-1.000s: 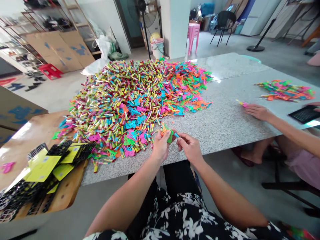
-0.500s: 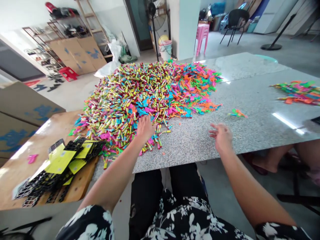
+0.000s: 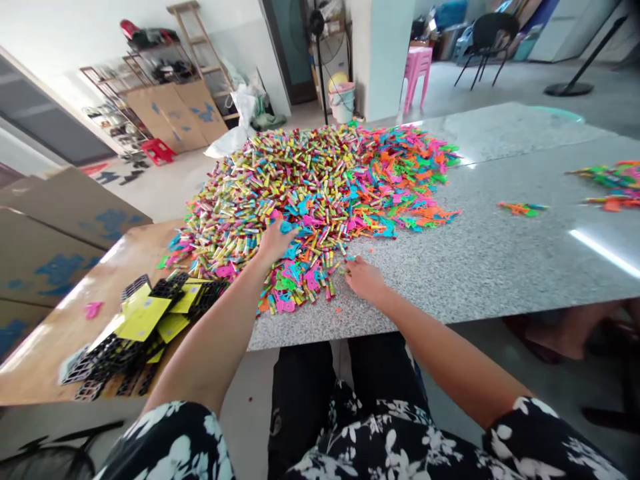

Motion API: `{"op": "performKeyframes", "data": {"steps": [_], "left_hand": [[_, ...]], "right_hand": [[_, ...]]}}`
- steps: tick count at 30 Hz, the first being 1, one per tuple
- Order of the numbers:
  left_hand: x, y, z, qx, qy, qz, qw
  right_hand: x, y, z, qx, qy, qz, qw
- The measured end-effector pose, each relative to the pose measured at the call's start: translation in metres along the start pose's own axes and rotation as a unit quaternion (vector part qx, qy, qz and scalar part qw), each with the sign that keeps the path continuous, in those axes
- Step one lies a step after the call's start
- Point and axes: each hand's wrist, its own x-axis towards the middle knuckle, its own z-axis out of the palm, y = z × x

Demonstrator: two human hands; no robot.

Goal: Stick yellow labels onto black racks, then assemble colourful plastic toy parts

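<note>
A large heap of small yellow-labelled tubes with red ends [image 3: 250, 193] lies on the grey speckled table [image 3: 425, 280]. Bright pistol-shaped plastic pieces [image 3: 390, 167] cover its right side, and more are mixed in at the front. My left hand [image 3: 274, 241] reaches into the front of the heap, its fingers closed around a blue plastic piece [image 3: 287, 228]. At the heap's front right edge is my right hand [image 3: 366, 279], its fingers curled together just above the tabletop. A small bluish bit shows at its fingertips, too small to name.
Black lattice strips with yellow cards [image 3: 145, 320] are stacked on the wooden table [image 3: 45, 340] at left, near a pink piece [image 3: 93, 310]. A small bunch of coloured pieces [image 3: 523, 209] lies to the right, with a larger bunch [image 3: 613, 179] beyond. Cardboard boxes [image 3: 70, 233] stand at left.
My right hand has moved left from over the bare tabletop to the heap's edge, and its fingers have curled. My left hand has shifted slightly within the heap and closed on a blue piece.
</note>
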Motion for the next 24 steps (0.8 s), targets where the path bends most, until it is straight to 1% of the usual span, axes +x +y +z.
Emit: {"op": "performKeyframes", "data": {"steps": [2,4,6,8,10,13,15,16,17,18,19,20,21,22,23,24], "left_hand": [[-0.001,-0.015,-0.013,-0.004,-0.012,0.025,1.000],[-0.003,-0.022,-0.020,0.031,-0.056,0.061,0.996],[-0.007,-0.020,-0.019,0.098,-0.107,0.077,0.986],[-0.014,-0.010,-0.012,0.161,-0.137,0.084,0.974],[-0.022,0.001,-0.003,0.183,-0.129,0.086,0.971],[-0.031,0.011,0.003,0.173,-0.113,0.084,0.975],[-0.033,0.011,0.001,0.162,-0.088,0.075,0.980],[-0.034,0.011,-0.001,0.148,-0.064,0.065,0.985],[-0.034,0.010,-0.004,0.115,-0.032,0.047,0.992],[-0.035,0.011,-0.006,0.055,0.000,0.023,0.998],[-0.037,0.013,-0.007,-0.036,0.024,-0.006,0.999],[-0.040,0.017,-0.007,-0.150,0.034,-0.036,0.987],[-0.045,0.023,-0.005,-0.274,0.028,-0.066,0.959],[-0.051,0.031,-0.003,-0.388,0.006,-0.090,0.917],[-0.059,0.040,0.000,-0.477,-0.025,-0.104,0.872],[-0.068,0.051,0.004,-0.541,-0.054,-0.113,0.831]], "right_hand": [[-0.007,0.010,0.002,0.023,0.009,0.019,1.000],[-0.014,0.017,0.005,0.044,0.023,0.028,0.998],[-0.018,0.021,0.008,0.057,0.037,0.033,0.997],[-0.020,0.020,0.012,0.064,0.045,0.040,0.996],[-0.022,0.019,0.014,0.073,0.050,0.047,0.995],[-0.024,0.020,0.014,0.114,0.053,0.061,0.990],[-0.026,0.022,0.012,0.172,0.065,0.089,0.979],[-0.027,0.023,0.011,0.215,0.069,0.104,0.969],[-0.029,0.023,0.009,0.270,0.068,0.115,0.954],[-0.031,0.023,0.007,0.335,0.063,0.118,0.933],[-0.032,0.021,0.004,0.406,0.058,0.112,0.905],[-0.034,0.018,0.001,0.478,0.056,0.099,0.871],[-0.036,0.014,-0.002,0.544,0.059,0.082,0.833],[-0.037,0.009,-0.006,0.600,0.068,0.062,0.794],[-0.038,0.004,-0.010,0.644,0.080,0.044,0.760],[-0.039,-0.002,-0.015,0.675,0.087,0.028,0.732]]}}
